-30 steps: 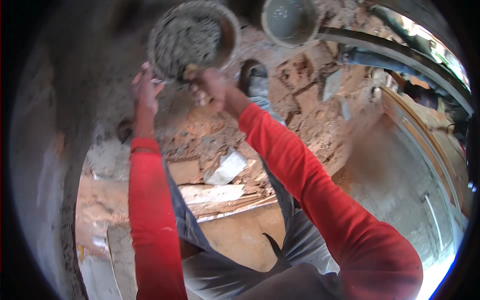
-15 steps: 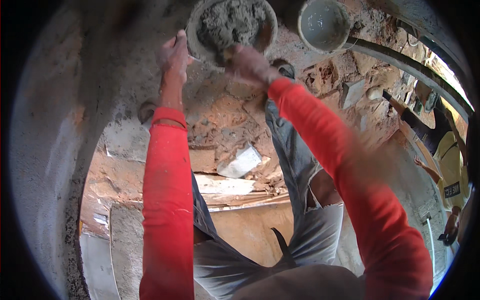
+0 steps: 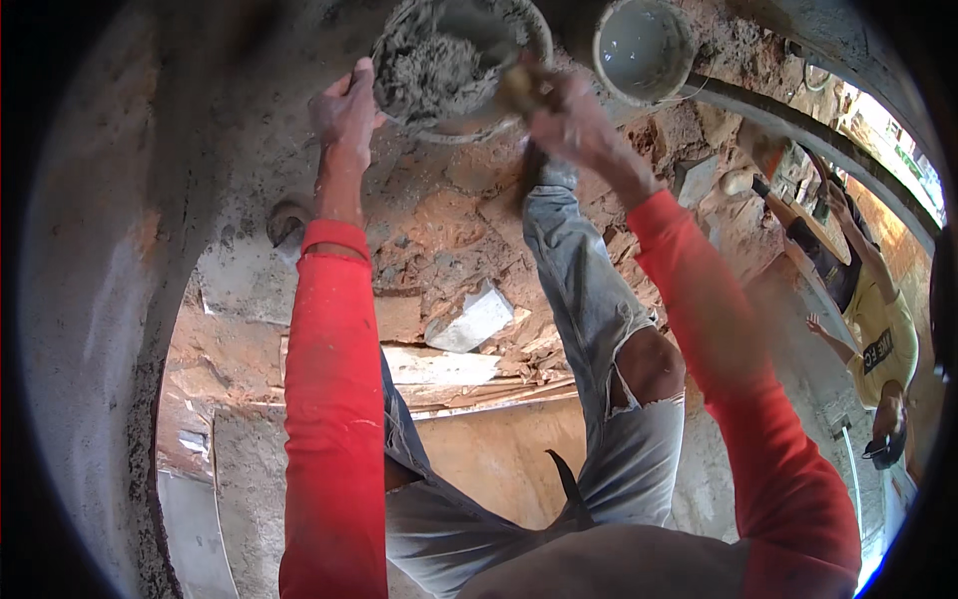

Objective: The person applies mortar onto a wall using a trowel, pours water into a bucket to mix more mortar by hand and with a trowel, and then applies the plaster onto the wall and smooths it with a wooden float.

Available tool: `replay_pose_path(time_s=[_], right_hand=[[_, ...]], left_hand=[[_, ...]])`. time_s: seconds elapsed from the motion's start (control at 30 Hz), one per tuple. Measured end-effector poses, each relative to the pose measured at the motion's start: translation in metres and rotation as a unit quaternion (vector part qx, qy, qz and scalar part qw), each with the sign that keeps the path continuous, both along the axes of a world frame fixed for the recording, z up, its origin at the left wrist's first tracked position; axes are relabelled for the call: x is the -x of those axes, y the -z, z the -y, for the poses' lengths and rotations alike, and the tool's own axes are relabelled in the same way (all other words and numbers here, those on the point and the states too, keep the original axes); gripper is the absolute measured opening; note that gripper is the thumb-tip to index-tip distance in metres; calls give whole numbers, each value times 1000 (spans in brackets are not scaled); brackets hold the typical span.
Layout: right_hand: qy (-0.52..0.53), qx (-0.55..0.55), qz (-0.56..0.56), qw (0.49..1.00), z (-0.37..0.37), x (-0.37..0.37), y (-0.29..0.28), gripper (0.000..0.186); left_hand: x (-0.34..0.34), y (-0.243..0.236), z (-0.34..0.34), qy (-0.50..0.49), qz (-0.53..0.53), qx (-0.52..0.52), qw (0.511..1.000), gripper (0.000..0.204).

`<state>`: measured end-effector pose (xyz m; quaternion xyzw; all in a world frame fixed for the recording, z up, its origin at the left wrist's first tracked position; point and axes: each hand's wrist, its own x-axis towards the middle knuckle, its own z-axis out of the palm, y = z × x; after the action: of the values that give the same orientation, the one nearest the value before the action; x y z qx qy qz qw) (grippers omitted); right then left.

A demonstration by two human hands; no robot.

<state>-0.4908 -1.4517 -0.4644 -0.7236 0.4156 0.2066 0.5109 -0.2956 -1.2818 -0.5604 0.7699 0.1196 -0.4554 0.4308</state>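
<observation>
A round bucket (image 3: 544, 50) of wet grey mortar (image 3: 439, 70) stands at the top of the view. My left hand (image 3: 344, 115) is closed at its left rim, apparently gripping the edge; the fingertips are partly hidden. Over the right side of the rim, my right hand (image 3: 579, 115) is closed around the brown handle (image 3: 521, 88) of a hand tool, likely a trowel. Motion blurs this hand, and the tool's blade cannot be made out. The mortar lies heaped toward the bucket's left side, leaving the right inner wall showing.
A second bucket (image 3: 644, 50) with greyish water stands to the right. Broken reddish rubble and a pale block (image 3: 473, 319) lie between my legs. A rough grey wall (image 3: 90, 299) rises at the left. At the far right, a person in a yellow shirt (image 3: 883, 334) reaches toward the rubble.
My right hand has moved right, from over the mortar to the bucket's right rim, with the tool. The mortar has shifted left. My left hand has stayed put. The other person has changed posture.
</observation>
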Motion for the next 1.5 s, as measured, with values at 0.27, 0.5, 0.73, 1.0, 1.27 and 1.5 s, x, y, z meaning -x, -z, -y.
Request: replay_pose_path(time_s=[0.27, 0.5, 0.73, 1.0, 1.27, 1.5], right_hand=[[6, -40, -43, 998, -8, -5, 5, 49], [-133, 63, 124, 981, -21, 28, 39, 39], [135, -48, 95, 985, 26, 79, 35, 57], [535, -99, 19, 839, 215, 177, 146, 48], [269, -519, 230, 778, 170, 126, 112, 51], [44, -189, 138, 971, 6, 7, -82, 70]], left_hand=[[0, -6, 9, 16, 15, 37, 999, 50], [-9, 12, 6, 48, 40, -1, 998, 58], [-44, 25, -4, 71, 34, -33, 996, 62], [-51, 26, -5, 94, -7, -58, 994, 76], [-4, -23, 38, -12, 293, 15, 956, 42], [89, -51, 89, -342, -198, 221, 892, 38]])
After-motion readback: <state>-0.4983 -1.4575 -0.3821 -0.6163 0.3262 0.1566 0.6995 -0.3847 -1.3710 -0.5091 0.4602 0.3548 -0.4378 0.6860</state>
